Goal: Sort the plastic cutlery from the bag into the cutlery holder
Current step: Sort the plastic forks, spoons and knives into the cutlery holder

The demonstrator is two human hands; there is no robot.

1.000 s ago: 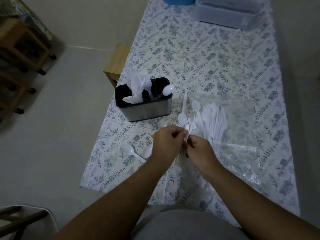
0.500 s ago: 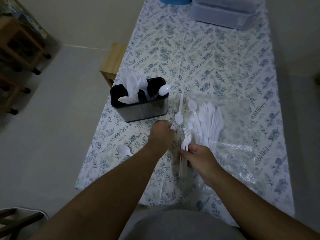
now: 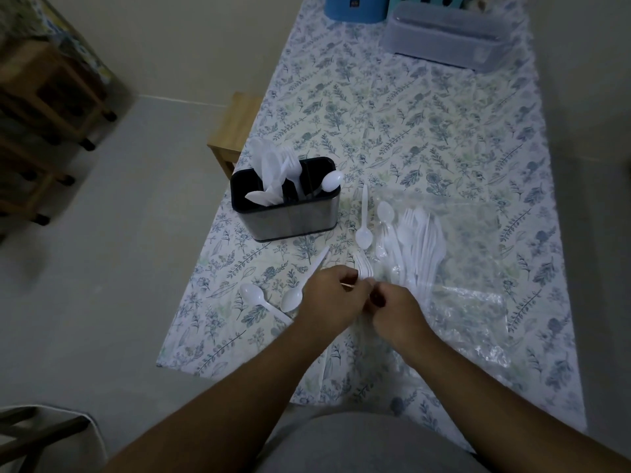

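Both hands — left [image 3: 333,295], right [image 3: 397,307] — pinch white forks [image 3: 364,268] beside the bag [image 3: 471,254].

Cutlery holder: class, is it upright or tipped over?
Upright. The cutlery holder stands on its base on the table, opening upward, with white cutlery sticking up out of it.
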